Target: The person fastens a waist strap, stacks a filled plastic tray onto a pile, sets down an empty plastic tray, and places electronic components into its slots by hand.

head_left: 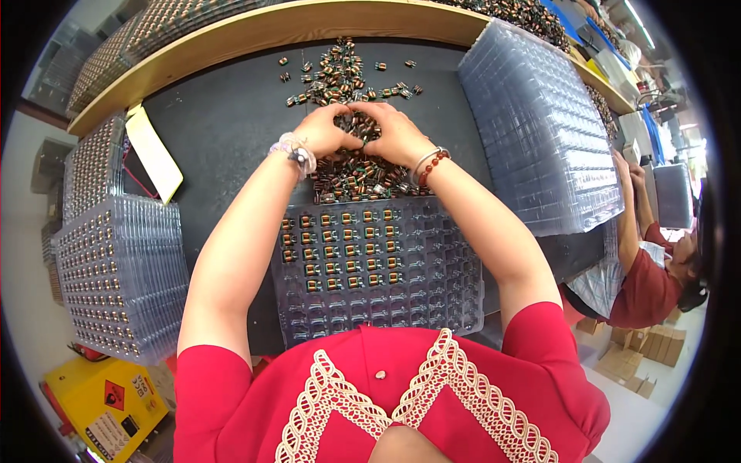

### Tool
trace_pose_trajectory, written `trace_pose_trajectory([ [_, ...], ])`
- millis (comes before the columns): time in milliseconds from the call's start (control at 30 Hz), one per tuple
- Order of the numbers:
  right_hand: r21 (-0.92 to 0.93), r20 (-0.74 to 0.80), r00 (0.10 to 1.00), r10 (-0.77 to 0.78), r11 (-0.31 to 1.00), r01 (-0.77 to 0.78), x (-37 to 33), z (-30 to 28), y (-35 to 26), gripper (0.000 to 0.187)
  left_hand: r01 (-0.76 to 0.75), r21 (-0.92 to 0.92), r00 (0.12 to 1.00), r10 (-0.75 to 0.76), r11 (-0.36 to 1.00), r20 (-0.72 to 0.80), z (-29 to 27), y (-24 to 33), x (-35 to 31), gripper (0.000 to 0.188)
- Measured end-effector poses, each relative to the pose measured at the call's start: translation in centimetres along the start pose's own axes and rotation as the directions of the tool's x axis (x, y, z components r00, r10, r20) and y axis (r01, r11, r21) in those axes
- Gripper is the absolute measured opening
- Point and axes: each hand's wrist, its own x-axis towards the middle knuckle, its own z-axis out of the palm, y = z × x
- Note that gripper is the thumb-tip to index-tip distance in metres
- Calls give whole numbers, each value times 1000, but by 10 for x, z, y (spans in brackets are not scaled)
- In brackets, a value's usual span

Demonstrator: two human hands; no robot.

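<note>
A heap of small copper-wound coils [356,176] lies on the dark table, just beyond a clear plastic tray [340,305]. My left hand [323,131] and my right hand [397,137] curl around the middle of the heap from both sides. Their fingertips meet at the far side, with a cluster of coils enclosed between the palms. Some fingertips are hidden among the parts. Coils sit in rows in the tray's left and middle pockets, while its right columns and near rows hold none. More loose coils [340,71] trail away behind my hands.
Stacked clear trays [532,123] stand at the right, and filled tray stacks [116,278] at the left beside a yellow card [154,154]. A wooden ledge [309,29] bounds the far side. Another person in a dark red top [644,285] works at the right.
</note>
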Motion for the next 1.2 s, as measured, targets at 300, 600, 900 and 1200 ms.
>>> trace_pose_trajectory([
  [300, 162, -162, 986, -43, 984, 70, -19, -18, -27, 30, -23, -341, 999, 6, 940, -51, 10, 8, -31, 23],
  [600, 244, -167, 978, -128, 955, 167, -187, 37, -84, 27, -94, -499, 995, 99, 861, -18, 89, -52, -189, 20],
  [900, 132, -133, 960, -246, 956, 263, -251, 67, -91, 30, -317, 187, 937, 338, 930, -91, 95, -87, -260, 45],
  [1200, -95, -150, 919, -364, 931, 354, -252, 53, -95, 35, -427, 186, 870, 458, 885, -183, 91, -111, -259, 22],
])
